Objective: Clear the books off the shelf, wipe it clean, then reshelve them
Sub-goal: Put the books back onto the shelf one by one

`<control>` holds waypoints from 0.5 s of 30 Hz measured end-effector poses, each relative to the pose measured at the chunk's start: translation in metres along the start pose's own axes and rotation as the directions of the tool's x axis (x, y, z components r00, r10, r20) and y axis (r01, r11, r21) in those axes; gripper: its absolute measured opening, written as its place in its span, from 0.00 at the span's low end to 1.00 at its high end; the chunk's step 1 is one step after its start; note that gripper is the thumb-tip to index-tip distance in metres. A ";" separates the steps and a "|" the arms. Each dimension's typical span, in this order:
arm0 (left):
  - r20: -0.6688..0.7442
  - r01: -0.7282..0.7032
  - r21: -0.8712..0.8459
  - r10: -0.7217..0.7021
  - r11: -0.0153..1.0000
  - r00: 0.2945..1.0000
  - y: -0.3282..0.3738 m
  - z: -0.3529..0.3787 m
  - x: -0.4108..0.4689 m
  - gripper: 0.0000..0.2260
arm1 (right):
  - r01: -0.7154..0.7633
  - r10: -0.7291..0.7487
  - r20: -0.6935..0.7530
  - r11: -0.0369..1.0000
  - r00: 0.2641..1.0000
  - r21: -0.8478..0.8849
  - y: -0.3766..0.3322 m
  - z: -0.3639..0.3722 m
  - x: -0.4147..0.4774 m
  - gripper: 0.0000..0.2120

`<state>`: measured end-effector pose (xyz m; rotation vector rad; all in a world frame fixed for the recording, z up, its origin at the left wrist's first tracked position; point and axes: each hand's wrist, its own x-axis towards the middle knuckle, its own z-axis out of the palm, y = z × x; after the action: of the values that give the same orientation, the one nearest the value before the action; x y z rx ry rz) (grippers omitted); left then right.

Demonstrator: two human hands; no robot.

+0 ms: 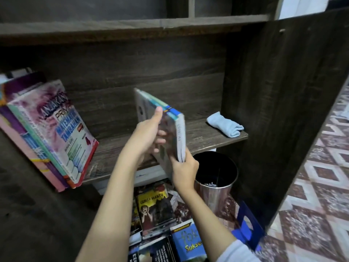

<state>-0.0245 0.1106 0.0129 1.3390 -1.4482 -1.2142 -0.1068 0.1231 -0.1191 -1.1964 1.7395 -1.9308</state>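
Note:
A small bundle of thin books is held upright just above the front of the dark wooden shelf. My left hand grips its left face, thumb up along the top edge. My right hand holds its lower corner from below. Several books lean to the left at the shelf's left end. A folded light-blue cloth lies at the shelf's right end. More books lie in a pile on the floor under the shelf.
A shiny metal bin stands on the floor right of my right hand. A blue bookend lies beside the floor books. The cabinet's dark side panel rises on the right, patterned floor tiles beyond it.

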 end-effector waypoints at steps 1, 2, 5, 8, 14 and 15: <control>-0.018 -0.011 0.035 0.012 0.999 1.000 -0.004 0.001 0.001 0.19 | -0.105 0.107 -0.022 0.991 0.994 0.081 -0.004 0.004 -0.002 0.09; -0.054 -0.021 0.109 0.027 0.994 0.998 -0.013 0.001 0.002 0.19 | -0.202 0.210 -0.025 0.962 0.977 0.182 -0.005 0.010 -0.003 0.07; -0.230 0.065 0.251 -0.005 0.966 0.973 -0.064 -0.006 0.006 0.18 | -0.442 0.496 -0.006 0.780 0.868 0.443 -0.001 0.026 -0.006 0.08; -0.228 0.196 0.081 -0.174 0.977 0.958 -0.105 -0.008 0.006 0.16 | -0.588 0.726 -0.001 0.558 0.688 0.586 0.012 0.032 -0.006 0.10; -0.108 0.279 -0.041 -0.282 0.959 0.953 -0.121 0.003 0.011 0.12 | -0.630 0.843 0.171 0.230 0.509 0.742 0.026 0.042 -0.011 0.17; -0.095 0.289 -0.064 -0.294 0.955 0.951 -0.121 0.005 0.012 0.11 | -0.635 0.838 0.184 0.228 0.513 0.738 0.027 0.044 -0.011 0.18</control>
<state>-0.0036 0.1023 -0.1069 1.5984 -1.1684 -1.3356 -0.0763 0.0940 -0.1510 0.2584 0.9946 -1.7845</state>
